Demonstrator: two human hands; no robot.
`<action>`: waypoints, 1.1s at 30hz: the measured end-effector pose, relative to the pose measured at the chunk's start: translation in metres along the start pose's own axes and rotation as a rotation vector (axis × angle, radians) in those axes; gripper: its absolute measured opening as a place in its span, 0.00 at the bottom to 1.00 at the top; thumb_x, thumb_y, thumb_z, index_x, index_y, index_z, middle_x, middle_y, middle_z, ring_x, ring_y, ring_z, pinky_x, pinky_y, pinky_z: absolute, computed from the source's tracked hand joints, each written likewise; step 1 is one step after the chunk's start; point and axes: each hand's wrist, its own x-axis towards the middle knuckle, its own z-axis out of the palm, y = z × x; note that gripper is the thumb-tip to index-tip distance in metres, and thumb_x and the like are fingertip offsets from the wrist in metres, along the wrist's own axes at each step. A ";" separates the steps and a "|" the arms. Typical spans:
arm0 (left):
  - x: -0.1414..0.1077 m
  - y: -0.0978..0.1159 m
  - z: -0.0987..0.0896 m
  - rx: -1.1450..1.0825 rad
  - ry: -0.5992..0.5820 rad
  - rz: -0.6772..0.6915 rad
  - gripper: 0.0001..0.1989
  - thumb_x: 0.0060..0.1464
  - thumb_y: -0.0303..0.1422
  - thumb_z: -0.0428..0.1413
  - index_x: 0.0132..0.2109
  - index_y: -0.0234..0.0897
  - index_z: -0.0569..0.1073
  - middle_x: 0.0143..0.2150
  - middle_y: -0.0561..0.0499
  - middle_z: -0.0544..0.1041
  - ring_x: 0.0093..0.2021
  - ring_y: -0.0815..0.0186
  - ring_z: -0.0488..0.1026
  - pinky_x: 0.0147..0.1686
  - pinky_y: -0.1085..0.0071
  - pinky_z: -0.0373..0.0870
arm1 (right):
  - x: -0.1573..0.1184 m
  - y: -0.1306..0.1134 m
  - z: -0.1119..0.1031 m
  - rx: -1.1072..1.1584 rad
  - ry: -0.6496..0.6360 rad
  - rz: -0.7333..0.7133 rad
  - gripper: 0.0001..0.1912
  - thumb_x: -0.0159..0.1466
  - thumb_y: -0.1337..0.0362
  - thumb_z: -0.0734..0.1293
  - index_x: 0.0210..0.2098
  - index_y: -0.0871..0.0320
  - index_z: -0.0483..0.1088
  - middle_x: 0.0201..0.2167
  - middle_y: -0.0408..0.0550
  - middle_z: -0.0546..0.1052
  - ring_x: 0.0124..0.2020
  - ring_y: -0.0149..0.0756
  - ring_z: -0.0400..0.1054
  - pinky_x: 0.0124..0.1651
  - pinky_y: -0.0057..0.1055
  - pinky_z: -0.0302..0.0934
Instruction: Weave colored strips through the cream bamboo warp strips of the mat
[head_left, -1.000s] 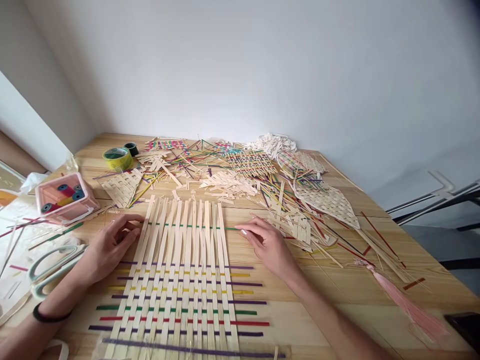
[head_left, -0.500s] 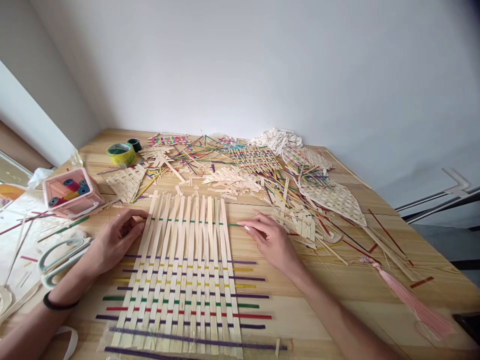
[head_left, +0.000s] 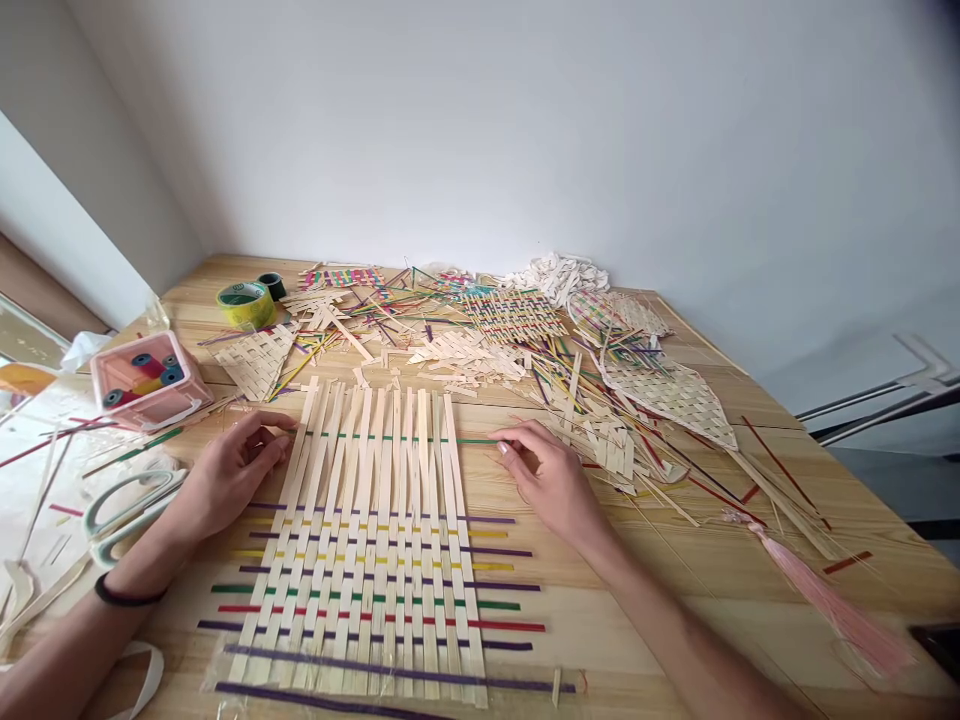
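A mat of pale upright strips (head_left: 386, 480) lies on the table, crossed lower down by purple, yellow, green and red strips, its bottom under clear tape. Near its top a green strip (head_left: 474, 441) runs across through the pale ones. My right hand (head_left: 544, 470) pinches the right end of this strip between thumb and fingers. At the mat's upper left edge is my left hand (head_left: 240, 470), fingers curled together by the strip's left end; what they grip is hidden.
Green-handled scissors (head_left: 124, 510) and a pink box (head_left: 150, 385) with spools stand at left. Tape rolls (head_left: 246, 306), loose strips and woven pieces (head_left: 510, 318) cover the back. A woven fan (head_left: 671, 400) and pink tassel (head_left: 825, 600) lie at right.
My right hand has shifted slightly right, and more of the green strip shows beyond the mat's right edge. My left hand stays by the upper left edge.
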 end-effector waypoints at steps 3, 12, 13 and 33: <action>0.000 0.000 0.000 -0.018 -0.026 0.005 0.26 0.61 0.53 0.55 0.54 0.38 0.71 0.30 0.54 0.73 0.33 0.64 0.69 0.33 0.69 0.65 | 0.000 0.001 0.000 -0.003 0.000 -0.027 0.10 0.72 0.64 0.63 0.43 0.53 0.78 0.39 0.50 0.79 0.43 0.42 0.75 0.47 0.39 0.70; 0.001 -0.001 -0.001 -0.017 -0.061 -0.017 0.28 0.61 0.55 0.54 0.57 0.39 0.70 0.31 0.54 0.71 0.31 0.65 0.65 0.31 0.71 0.63 | 0.000 0.004 -0.003 0.004 -0.038 -0.051 0.14 0.72 0.66 0.62 0.47 0.50 0.81 0.39 0.49 0.79 0.41 0.41 0.76 0.48 0.39 0.71; 0.001 -0.001 -0.001 -0.017 -0.065 -0.016 0.28 0.61 0.55 0.54 0.57 0.39 0.70 0.30 0.55 0.71 0.31 0.65 0.65 0.31 0.71 0.63 | 0.000 0.004 -0.003 0.006 -0.045 -0.057 0.15 0.72 0.66 0.62 0.47 0.50 0.81 0.39 0.49 0.79 0.41 0.41 0.76 0.49 0.39 0.71; -0.002 0.002 0.000 0.060 -0.022 0.027 0.26 0.61 0.54 0.54 0.56 0.39 0.72 0.28 0.56 0.68 0.25 0.69 0.60 0.25 0.73 0.58 | -0.001 -0.006 0.004 -0.026 -0.041 -0.167 0.14 0.72 0.68 0.64 0.47 0.49 0.81 0.38 0.47 0.79 0.39 0.40 0.74 0.60 0.50 0.65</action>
